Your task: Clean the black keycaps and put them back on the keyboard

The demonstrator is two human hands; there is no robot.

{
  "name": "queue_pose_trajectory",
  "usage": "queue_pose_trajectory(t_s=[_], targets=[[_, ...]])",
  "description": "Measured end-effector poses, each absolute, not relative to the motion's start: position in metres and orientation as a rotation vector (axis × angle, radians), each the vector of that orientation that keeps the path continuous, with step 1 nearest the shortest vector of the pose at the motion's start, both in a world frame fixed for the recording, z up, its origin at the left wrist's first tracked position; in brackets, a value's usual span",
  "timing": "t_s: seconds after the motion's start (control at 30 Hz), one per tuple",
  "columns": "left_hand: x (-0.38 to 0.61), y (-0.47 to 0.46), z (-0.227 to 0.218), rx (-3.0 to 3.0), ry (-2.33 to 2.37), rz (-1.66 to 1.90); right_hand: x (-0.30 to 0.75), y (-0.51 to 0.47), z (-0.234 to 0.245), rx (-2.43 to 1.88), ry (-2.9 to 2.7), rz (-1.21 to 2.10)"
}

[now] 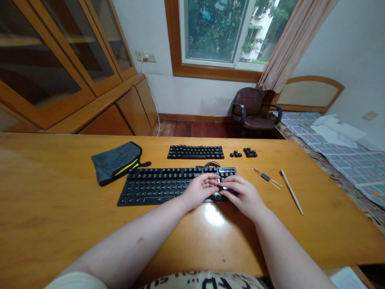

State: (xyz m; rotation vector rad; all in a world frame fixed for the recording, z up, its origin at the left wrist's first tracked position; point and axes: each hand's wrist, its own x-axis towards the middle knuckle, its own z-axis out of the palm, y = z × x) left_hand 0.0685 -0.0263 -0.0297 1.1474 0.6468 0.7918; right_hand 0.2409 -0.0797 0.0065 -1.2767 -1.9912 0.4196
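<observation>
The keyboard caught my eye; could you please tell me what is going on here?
A person's left hand and right hand are over the right part of the keyboard; whether they grip anything is unclear. Many of its switches are bare. Loose keycaps are grouped behind it; a wire tool and pale stick lie to its right.

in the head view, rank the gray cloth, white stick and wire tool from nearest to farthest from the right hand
1. Wire tool: just right of the right hand, slightly farther forward.
2. White stick: farther out on the same side.
3. Gray cloth: well off to the left.
</observation>
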Motion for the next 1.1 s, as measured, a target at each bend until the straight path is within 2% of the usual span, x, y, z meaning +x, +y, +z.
queue_pose_trajectory(t_s=[0.17, 0.33, 0.4, 0.7, 1.1], targets=[[0.067, -0.027, -0.032, 1.244, 0.627, 0.829, 0.247, -0.081, 0.011, -1.302, -2.003, 0.330], [0.061, -0.025, -0.028, 1.708, 0.858, 1.024, 0.273, -0.091, 0.023, -1.497, -1.508, -0.285], [0.060, -0.023, -0.026, 1.849, 0.929, 1.069, 0.285, -0.092, 0.025, -1.524, -1.417, -0.380], [0.060, -0.021, -0.028, 1.949, 0.955, 1.075, 0.291, -0.066, -0.001, -1.840, -2.014, 0.259], [0.061, -0.019, -0.031, 1.961, 0.974, 1.038, 0.283, -0.062, -0.010, -1.967, -2.061, 0.348]])
